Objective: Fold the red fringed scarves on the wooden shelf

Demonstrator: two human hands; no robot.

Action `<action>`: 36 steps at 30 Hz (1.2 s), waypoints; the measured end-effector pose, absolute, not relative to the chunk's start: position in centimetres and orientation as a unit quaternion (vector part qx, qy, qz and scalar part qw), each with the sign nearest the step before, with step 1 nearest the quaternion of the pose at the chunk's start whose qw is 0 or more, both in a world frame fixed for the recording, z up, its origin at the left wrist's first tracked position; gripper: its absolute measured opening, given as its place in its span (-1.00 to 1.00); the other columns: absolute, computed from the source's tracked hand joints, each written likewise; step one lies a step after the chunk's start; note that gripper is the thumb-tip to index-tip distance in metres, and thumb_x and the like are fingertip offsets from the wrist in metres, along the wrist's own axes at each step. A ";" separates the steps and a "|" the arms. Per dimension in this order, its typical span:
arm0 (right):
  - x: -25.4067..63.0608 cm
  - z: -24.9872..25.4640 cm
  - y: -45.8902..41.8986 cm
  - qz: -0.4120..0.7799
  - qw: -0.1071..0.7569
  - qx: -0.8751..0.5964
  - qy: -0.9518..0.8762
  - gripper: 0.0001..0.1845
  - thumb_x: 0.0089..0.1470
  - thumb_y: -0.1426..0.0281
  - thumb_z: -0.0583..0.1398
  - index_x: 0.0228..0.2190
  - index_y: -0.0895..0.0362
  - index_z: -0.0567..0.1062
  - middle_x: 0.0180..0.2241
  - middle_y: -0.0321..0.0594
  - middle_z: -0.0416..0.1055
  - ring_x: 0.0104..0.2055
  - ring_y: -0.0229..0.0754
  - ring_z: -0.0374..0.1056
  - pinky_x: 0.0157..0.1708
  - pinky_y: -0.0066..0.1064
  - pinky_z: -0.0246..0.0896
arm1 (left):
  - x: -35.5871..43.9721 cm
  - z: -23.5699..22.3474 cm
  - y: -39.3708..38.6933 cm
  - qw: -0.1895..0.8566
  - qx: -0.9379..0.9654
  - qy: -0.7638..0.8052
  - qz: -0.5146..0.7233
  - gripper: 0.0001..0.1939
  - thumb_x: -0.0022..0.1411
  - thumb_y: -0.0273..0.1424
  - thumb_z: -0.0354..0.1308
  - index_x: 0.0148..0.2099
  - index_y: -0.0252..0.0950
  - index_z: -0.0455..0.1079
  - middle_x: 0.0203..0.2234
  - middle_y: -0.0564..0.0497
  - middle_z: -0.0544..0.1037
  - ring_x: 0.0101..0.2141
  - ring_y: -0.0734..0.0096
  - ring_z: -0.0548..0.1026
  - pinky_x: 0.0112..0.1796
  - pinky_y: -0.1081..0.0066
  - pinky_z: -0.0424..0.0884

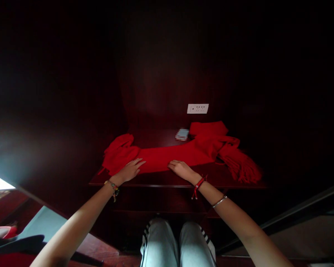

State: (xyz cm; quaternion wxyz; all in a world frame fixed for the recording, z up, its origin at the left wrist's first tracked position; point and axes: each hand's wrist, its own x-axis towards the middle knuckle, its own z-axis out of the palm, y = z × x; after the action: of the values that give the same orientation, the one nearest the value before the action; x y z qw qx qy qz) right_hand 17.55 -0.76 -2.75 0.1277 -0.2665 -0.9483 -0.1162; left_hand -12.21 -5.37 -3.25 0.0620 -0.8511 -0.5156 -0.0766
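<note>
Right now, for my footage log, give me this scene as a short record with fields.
Left hand: open, on the red cloth
Right hand: curled at its near side, grip unclear
Red cloth: smoother between the hands, bunched toward both ends
Dark shelf: beneath the cloth
White socket plate: beyond the cloth
Small pale item: too blurred to identify

Long red fringed scarf (161, 157): cloth, matt, rumpled left and right, smoother between. Dark red bench (156, 179): wood-look, smooth, faint sheen. White rectangular socket plate (198, 108), far: plastic-look, smooth. Thin silver bangle (219, 201), near right: metal-look, shiny.
</note>
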 end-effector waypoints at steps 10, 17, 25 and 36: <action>17.5 -3.6 1.3 -0.079 0.209 -0.374 -0.900 -0.79 0.12 0.50 -0.02 -0.32 0.18 0.41 -0.36 -0.11 0.38 -0.30 -0.21 0.29 -0.28 -0.41 0.18 | -11.7 -2.3 -2.1 0.127 -0.849 -0.503 -0.104 -0.64 0.19 -0.49 -0.10 0.04 -0.31 0.24 -0.05 -0.12 0.32 -0.04 0.35 0.27 -0.02 0.31 0.18; 18.7 -2.8 1.6 -0.064 0.313 -0.334 -0.887 -0.79 0.11 0.50 -0.02 -0.28 0.18 0.40 -0.31 -0.13 0.38 -0.24 -0.21 0.28 -0.19 -0.39 0.17 | -12.0 0.0 -5.9 0.221 -0.821 -0.508 -0.135 -0.71 0.22 -0.51 -0.15 -0.07 -0.31 0.30 -0.25 -0.09 0.34 -0.19 0.35 0.31 -0.15 0.35 0.27; 19.2 -4.3 1.0 -0.024 0.245 -0.267 -0.932 -0.79 0.09 0.53 -0.02 -0.34 0.17 0.39 -0.38 -0.19 0.35 -0.32 -0.26 0.28 -0.28 -0.44 0.19 | -12.9 -2.7 -7.5 0.148 -0.856 -0.479 -0.128 -0.78 0.19 -0.52 -0.12 -0.18 -0.29 0.32 -0.31 -0.03 0.38 -0.26 0.42 0.36 -0.18 0.43 0.30; 19.0 -1.5 2.9 -0.065 0.353 -0.291 -0.887 -0.73 0.10 0.52 -0.05 -0.19 0.17 0.35 -0.27 -0.10 0.33 -0.26 -0.19 0.29 -0.26 -0.38 0.22 | -12.2 -0.2 -6.3 0.231 -0.746 -0.611 -0.130 -0.78 0.08 -0.56 -0.06 -0.19 -0.32 0.28 -0.27 -0.10 0.34 -0.25 0.30 0.35 -0.22 0.32 0.31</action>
State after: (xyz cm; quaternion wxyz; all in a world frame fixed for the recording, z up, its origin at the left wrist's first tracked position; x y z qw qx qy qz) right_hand 19.01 2.94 -1.50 0.3526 -0.2908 -0.8870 -0.0655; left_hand -12.24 -6.31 -0.23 0.2309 -0.7456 -0.6114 -0.1304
